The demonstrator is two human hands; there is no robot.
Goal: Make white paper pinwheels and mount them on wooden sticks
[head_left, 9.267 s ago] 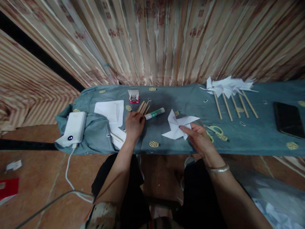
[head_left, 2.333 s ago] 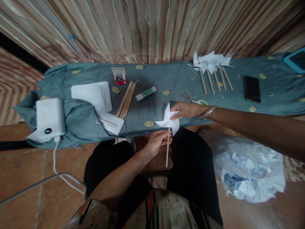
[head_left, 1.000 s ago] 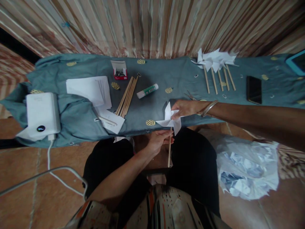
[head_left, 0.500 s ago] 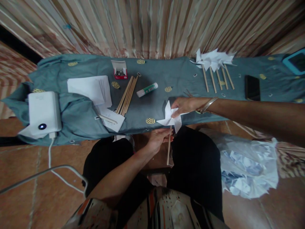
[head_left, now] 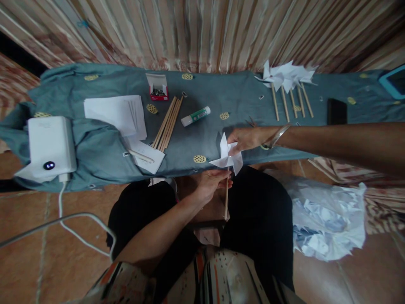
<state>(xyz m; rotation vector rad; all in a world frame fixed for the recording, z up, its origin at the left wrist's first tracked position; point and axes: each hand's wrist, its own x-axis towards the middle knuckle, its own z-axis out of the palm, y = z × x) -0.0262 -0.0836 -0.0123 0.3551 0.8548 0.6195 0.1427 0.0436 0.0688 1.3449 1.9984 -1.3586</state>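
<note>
A white paper pinwheel [head_left: 227, 157] on a wooden stick [head_left: 226, 198] is between my hands at the table's front edge. My left hand [head_left: 212, 182] is closed round the stick just below the paper blades. From above, my right hand [head_left: 243, 139] grips the pinwheel's blades near their centre; a bracelet is on that wrist. Beyond the hands, a glue stick [head_left: 195, 116] lies on the cloth. To its left are several loose wooden sticks [head_left: 167, 123] and a small red box [head_left: 159, 93] of metal pins or tacks, its lid up.
Several finished pinwheels [head_left: 286, 78] lie at the back right, near a dark phone [head_left: 337, 112] and a blue-edged device [head_left: 395, 82]. Paper sheets [head_left: 110, 110], a pencil-like stick [head_left: 141, 156] and a cabled white power bank [head_left: 52, 145] are left. A plastic bag [head_left: 329, 219] sits on the floor.
My left hand has closed further round the stick, its fingers now wrapping it just under the blades. The right hand keeps its grip on the pinwheel. The whole view has shifted slightly.
</note>
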